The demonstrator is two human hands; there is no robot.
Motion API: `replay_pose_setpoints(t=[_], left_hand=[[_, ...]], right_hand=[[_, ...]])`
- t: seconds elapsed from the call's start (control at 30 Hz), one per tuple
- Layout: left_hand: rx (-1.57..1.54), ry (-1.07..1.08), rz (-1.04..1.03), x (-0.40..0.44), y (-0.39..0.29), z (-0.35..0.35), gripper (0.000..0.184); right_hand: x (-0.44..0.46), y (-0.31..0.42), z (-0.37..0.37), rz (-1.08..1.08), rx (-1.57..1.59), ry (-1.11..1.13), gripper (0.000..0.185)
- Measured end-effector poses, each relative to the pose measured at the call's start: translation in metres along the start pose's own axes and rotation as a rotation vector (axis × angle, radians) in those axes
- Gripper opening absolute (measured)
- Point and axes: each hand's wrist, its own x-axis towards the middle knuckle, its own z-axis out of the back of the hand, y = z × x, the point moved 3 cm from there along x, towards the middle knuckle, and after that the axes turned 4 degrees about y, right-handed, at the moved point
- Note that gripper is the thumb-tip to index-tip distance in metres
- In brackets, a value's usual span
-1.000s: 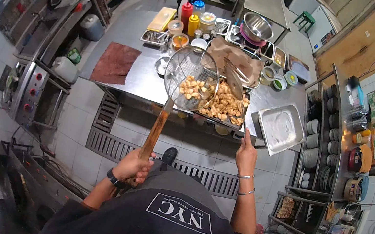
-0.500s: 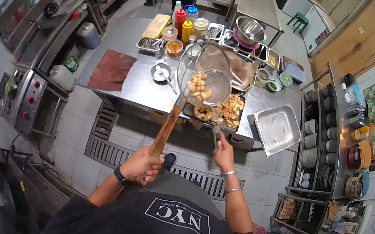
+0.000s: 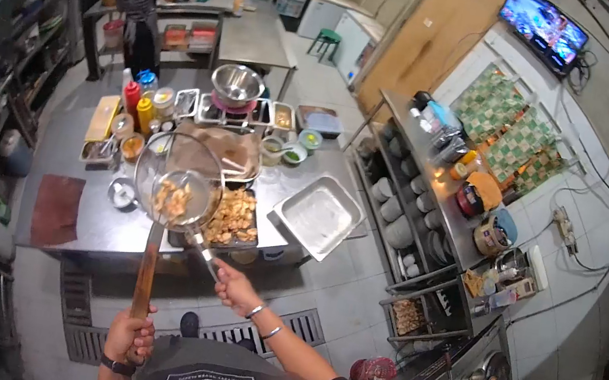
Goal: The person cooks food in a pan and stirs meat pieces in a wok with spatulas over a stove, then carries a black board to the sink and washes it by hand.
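My left hand (image 3: 130, 337) is closed around the wooden handle of a large wire-mesh strainer (image 3: 150, 186), held above the near edge of the steel table. Browned, fried-looking pieces (image 3: 172, 200) lie in the strainer. Just right of it, a dark tray (image 3: 253, 239) on the table holds many more such pieces (image 3: 235, 214). My right hand (image 3: 236, 289) grips the handle of a metal utensil (image 3: 203, 246); its head is by the strainer's lower right rim, and its exact kind is unclear. Whether it touches the strainer I cannot tell.
An empty-looking steel pan (image 3: 318, 216) overhangs the table's right front edge. Behind the tray stand a paper-lined tray (image 3: 203, 145), a metal bowl (image 3: 237, 85), sauce bottles (image 3: 144, 116) and small tubs. A brown cloth (image 3: 57, 209) lies at left. Another person (image 3: 141, 10) works at the back.
My view has turned right and up, bringing the television and back person into sight. The utensil in my right hand has moved from the tray to the strainer's rim.
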Motion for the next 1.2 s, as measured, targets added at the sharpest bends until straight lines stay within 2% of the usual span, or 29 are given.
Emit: replay_pose_setpoints(t=[0.1, 0.13, 0.17, 0.2, 0.23, 0.4, 0.47, 0.5, 0.57, 0.6, 0.67, 0.7, 0.77, 0.8, 1.13, 1.2], left_hand=[[0.063, -0.003, -0.081, -0.010, 0.001, 0.000, 0.037], [0.044, -0.022, -0.075, -0.011, 0.001, 0.008, 0.037], [0.072, -0.064, -0.089, -0.017, -0.002, 0.004, 0.036], [0.055, -0.084, -0.074, -0.019, -0.002, 0.005, 0.035], [0.081, -0.076, -0.073, -0.022, -0.007, 0.003, 0.035], [0.086, -0.103, -0.074, -0.019, -0.002, 0.018, 0.038], [0.090, -0.129, -0.077, -0.020, -0.001, 0.019, 0.039], [0.097, -0.150, -0.076, -0.020, 0.000, 0.019, 0.040], [0.113, -0.164, -0.083, -0.016, 0.006, 0.025, 0.040], [0.134, -0.174, -0.092, -0.014, 0.006, 0.027, 0.041], [0.160, -0.184, -0.099, -0.011, 0.006, 0.027, 0.042], [0.183, -0.192, -0.101, -0.009, 0.007, 0.027, 0.042], [0.200, -0.213, -0.098, -0.005, 0.010, 0.025, 0.042], [0.216, -0.234, -0.091, -0.003, 0.011, 0.025, 0.043], [0.123, -0.201, -0.108, 0.007, 0.025, 0.019, 0.044], [0.162, -0.209, -0.119, 0.008, 0.025, 0.020, 0.043]], right_hand=[[-0.005, 0.010, 0.009, 0.078, -0.202, -0.124, 0.032], [-0.005, 0.013, 0.017, 0.037, -0.246, -0.156, 0.040], [-0.010, 0.016, 0.021, 0.033, -0.140, -0.054, 0.040], [-0.022, 0.028, 0.013, 0.025, -0.248, -0.167, 0.041], [-0.024, 0.027, 0.014, 0.033, -0.134, -0.136, 0.042], [-0.029, 0.040, 0.021, 0.101, -0.185, -0.171, 0.042], [-0.032, 0.048, 0.024, 0.151, -0.403, -0.326, 0.042], [-0.027, 0.046, 0.030, 0.151, -0.405, -0.324, 0.042], [-0.009, 0.037, 0.048, 0.298, -0.766, -0.403, 0.042], [0.002, 0.027, 0.055, 0.301, -0.765, -0.400, 0.042], [0.009, 0.026, 0.052, 0.922, -1.264, -0.492, 0.041], [0.007, 0.026, 0.047, 0.923, -1.264, -0.490, 0.041], [0.000, 0.031, 0.024, 0.472, -1.318, -0.520, 0.041], [-0.006, 0.038, 0.010, 0.416, -1.310, -0.529, 0.042], [-0.007, 0.048, 0.001, 0.463, -1.497, -0.551, 0.048], [-0.007, 0.051, 0.002, 0.545, -1.534, -0.579, 0.047]])
